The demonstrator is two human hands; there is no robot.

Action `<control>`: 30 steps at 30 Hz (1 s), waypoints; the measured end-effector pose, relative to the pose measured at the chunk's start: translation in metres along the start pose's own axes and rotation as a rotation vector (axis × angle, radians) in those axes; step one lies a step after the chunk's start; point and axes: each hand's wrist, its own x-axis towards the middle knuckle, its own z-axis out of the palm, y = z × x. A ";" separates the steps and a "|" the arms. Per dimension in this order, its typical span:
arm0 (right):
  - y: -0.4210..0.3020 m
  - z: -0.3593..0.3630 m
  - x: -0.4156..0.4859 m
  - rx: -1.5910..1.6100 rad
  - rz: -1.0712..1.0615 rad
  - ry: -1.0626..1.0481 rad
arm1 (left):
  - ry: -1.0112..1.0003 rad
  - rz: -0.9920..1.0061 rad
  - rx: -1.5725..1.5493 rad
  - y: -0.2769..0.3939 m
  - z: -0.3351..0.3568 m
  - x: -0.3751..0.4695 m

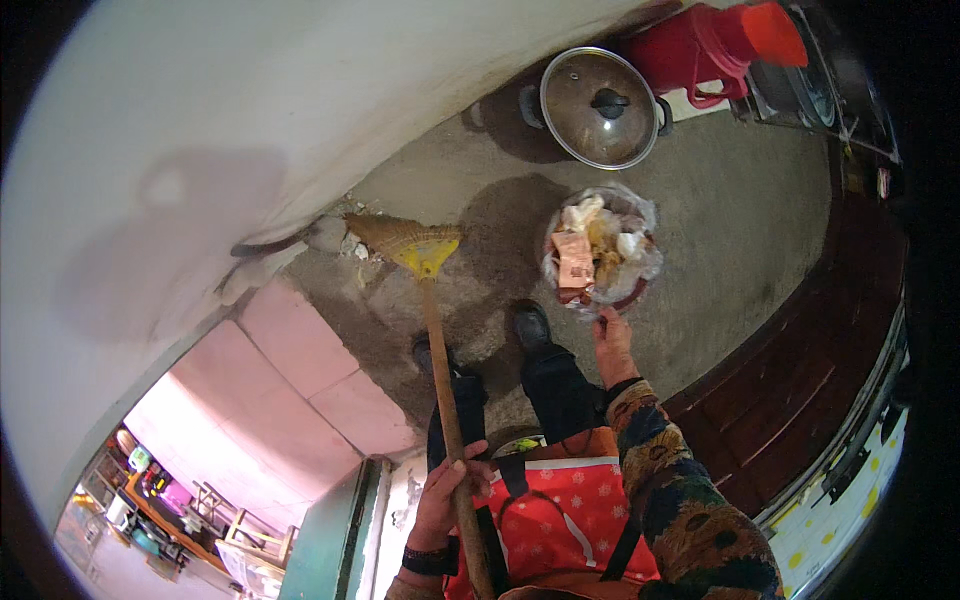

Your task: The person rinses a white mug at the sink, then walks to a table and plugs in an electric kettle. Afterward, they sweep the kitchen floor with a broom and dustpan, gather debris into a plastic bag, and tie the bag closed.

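Note:
My left hand is closed around the wooden handle of a broom. The broom's yellow plastic base and brown bristles rest on the concrete floor, beside some pale rubble near the wall. My right hand pinches the near rim of a waste bin lined with a clear plastic bag. Crumpled wrappers and other refuse fill the bin, with a pinkish-orange packet on top. Whether the fingers hold the bag, the rim or both cannot be told.
A glass-lidded pan stands beyond the bin, next to a red thermos jug. Dark wooden cabinet doors run along the right. At lower left, a green door borders a doorway onto pink floor tiles. A white wall rises at left.

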 end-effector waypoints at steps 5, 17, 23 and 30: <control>0.006 0.078 -0.020 -0.126 0.030 -0.145 | 0.012 0.019 0.001 -0.005 -0.006 -0.006; 0.004 0.171 -0.009 -0.539 -0.041 -0.615 | -0.055 -0.016 0.104 -0.008 -0.016 -0.002; 0.000 0.101 -0.208 -0.921 0.564 -0.818 | -0.184 -0.045 0.326 0.012 -0.014 0.011; -0.014 0.121 -0.294 -0.893 0.413 -0.902 | -0.306 0.399 1.116 0.088 -0.031 0.036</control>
